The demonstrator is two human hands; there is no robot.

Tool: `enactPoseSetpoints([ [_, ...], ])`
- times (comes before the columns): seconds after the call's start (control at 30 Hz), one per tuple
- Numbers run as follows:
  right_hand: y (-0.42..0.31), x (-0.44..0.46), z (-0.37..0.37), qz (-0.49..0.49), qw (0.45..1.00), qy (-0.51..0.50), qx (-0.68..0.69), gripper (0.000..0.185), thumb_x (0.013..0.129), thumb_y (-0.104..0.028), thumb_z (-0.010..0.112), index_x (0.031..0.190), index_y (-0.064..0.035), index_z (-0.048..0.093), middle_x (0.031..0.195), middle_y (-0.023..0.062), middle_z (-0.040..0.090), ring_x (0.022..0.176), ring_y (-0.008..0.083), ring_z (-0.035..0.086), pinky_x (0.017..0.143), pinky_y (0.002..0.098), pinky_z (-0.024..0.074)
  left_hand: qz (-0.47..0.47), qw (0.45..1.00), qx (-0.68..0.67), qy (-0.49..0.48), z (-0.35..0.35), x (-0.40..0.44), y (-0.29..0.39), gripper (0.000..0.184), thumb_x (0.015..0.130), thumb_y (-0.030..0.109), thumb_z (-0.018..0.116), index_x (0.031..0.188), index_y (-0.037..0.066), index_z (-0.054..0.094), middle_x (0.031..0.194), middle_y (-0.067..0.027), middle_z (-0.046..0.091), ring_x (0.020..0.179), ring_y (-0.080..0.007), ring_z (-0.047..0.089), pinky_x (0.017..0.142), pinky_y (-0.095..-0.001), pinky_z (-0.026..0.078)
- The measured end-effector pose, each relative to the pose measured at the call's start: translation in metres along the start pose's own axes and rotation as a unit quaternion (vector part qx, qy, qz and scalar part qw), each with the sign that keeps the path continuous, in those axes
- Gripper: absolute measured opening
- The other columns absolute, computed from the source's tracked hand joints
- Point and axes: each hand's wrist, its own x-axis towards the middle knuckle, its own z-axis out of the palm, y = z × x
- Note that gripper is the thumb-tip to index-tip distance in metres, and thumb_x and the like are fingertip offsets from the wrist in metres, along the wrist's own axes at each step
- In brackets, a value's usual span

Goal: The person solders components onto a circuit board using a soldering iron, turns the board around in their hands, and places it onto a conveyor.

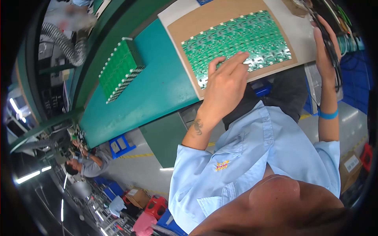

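A wide panel of green circuit boards (236,39) lies on a brown sheet of cardboard (175,29). My left hand (228,80) rests over the lower edge of the panel, thumb and fingers apart and bent toward the boards; nothing shows in its grasp. At the far right, my right hand (323,49) is raised beside the work surface. Its fingers are around a long dark object (330,39), whose kind I cannot make out. A blue band (328,115) circles the right wrist.
Left of the cardboard, a stack of green circuit boards (120,69) stands on the teal bench top (157,84). A small carton (295,7) sits at the upper right. Another person (88,163) is at the bench's far left end. Red stools (156,205) stand beyond.
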Motion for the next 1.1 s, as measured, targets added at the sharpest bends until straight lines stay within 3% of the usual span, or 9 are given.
enactPoseSetpoints([
  [0.07, -0.01, -0.014, -0.003, -0.12, 0.989, -0.008, 0.09, 0.043, 0.1, -0.007, 0.075, 0.142, -0.0015, 0.069, 0.123, 0.0128, 0.081, 0.104, 0.0229, 0.077, 0.096, 0.0316, 0.0593, 0.022, 1.0, -0.007, 0.008, 0.001, -0.001, -0.001, 0.015, 0.095, 0.003, 0.076, 0.11, 0.004, 0.073, 0.141, -0.0091, 0.072, 0.139, -0.0268, 0.066, 0.119, -0.0463, 0.042],
  [0.1, -0.011, -0.02, -0.005, -0.118, 0.988, -0.005, 0.095, 0.043, 0.1, -0.007, 0.075, 0.142, -0.0015, 0.069, 0.123, 0.0128, 0.081, 0.104, 0.0229, 0.077, 0.096, 0.0316, 0.0593, 0.022, 1.0, -0.001, 0.005, -0.001, -0.002, -0.002, 0.015, 0.095, 0.003, 0.076, 0.11, 0.004, 0.073, 0.141, -0.0091, 0.072, 0.139, -0.0268, 0.066, 0.119, -0.0463, 0.042],
  [0.23, -0.004, -0.044, -0.014, -0.069, 0.971, -0.185, 0.131, 0.051, 0.097, -0.006, 0.079, 0.146, -0.0025, 0.066, 0.132, 0.013, 0.078, 0.114, 0.0253, 0.076, 0.102, 0.034, 0.0583, 0.01, 0.998, -0.033, 0.051, -0.007, -0.007, 0.004, 0.024, 0.095, 0.006, 0.077, 0.118, 0.003, 0.073, 0.145, -0.0117, 0.07, 0.143, -0.0327, 0.063, 0.122, -0.0484, 0.041],
  [0.33, -0.004, -0.045, -0.02, -0.111, 0.968, -0.199, 0.11, 0.053, 0.094, -0.004, 0.081, 0.145, -0.0026, 0.066, 0.136, 0.0128, 0.076, 0.116, 0.0267, 0.075, 0.103, 0.0348, 0.0581, -0.058, 0.992, 0.007, 0.114, -0.027, -0.025, -0.011, 0.036, 0.095, 0.01, 0.079, 0.13, 0.002, 0.071, 0.151, -0.0158, 0.066, 0.148, -0.0389, 0.057, 0.124, -0.0521, 0.041],
  [0.4, -0.004, -0.046, -0.024, -0.152, 0.961, -0.215, 0.089, 0.055, 0.092, -0.003, 0.083, 0.144, -0.0026, 0.067, 0.139, 0.0126, 0.075, 0.118, 0.028, 0.074, 0.104, 0.0356, 0.0578, -0.126, 0.981, 0.07, 0.133, -0.041, -0.039, -0.02, 0.042, 0.102, 0.011, 0.072, 0.142, -0.001, 0.066, 0.153, -0.0191, 0.065, 0.148, -0.0398, 0.057, 0.126, -0.0529, 0.038],
  [0.57, 0.012, -0.048, -0.023, -0.154, 0.957, -0.226, 0.099, 0.06, 0.086, -0.001, 0.086, 0.144, -0.0027, 0.068, 0.141, 0.0128, 0.073, 0.12, 0.0294, 0.072, 0.104, 0.0371, 0.0578, -0.224, 0.963, 0.107, 0.109, -0.038, -0.061, -0.038, 0.051, 0.109, 0.013, 0.063, 0.155, -0.007, 0.053, 0.154, -0.0228, 0.064, 0.146, -0.0401, 0.058, 0.128, -0.0539, 0.034],
  [0.73, 0.013, -0.047, -0.022, -0.159, 0.958, -0.221, 0.09, 0.058, 0.087, -0.001, 0.086, 0.142, -0.0023, 0.069, 0.136, 0.0121, 0.075, 0.115, 0.0294, 0.072, 0.102, 0.0371, 0.0581, -0.239, 0.96, 0.115, 0.084, -0.038, -0.058, -0.033, 0.055, 0.112, 0.012, 0.056, 0.161, -0.01, 0.043, 0.155, -0.0247, 0.064, 0.146, -0.0384, 0.058, 0.129, -0.0545, 0.031],
  [1.1, 0.016, -0.047, -0.018, -0.17, 0.959, -0.201, 0.101, 0.054, 0.086, 0.001, 0.085, 0.138, -0.0024, 0.071, 0.131, 0.011, 0.076, 0.111, 0.0278, 0.072, 0.099, 0.0367, 0.0586, -0.23, 0.96, 0.145, 0.072, -0.042, -0.054, -0.036, 0.056, 0.113, 0.011, 0.053, 0.163, -0.009, 0.04, 0.151, -0.0242, 0.067, 0.142, -0.0358, 0.062, 0.129, -0.0568, 0.029],
])
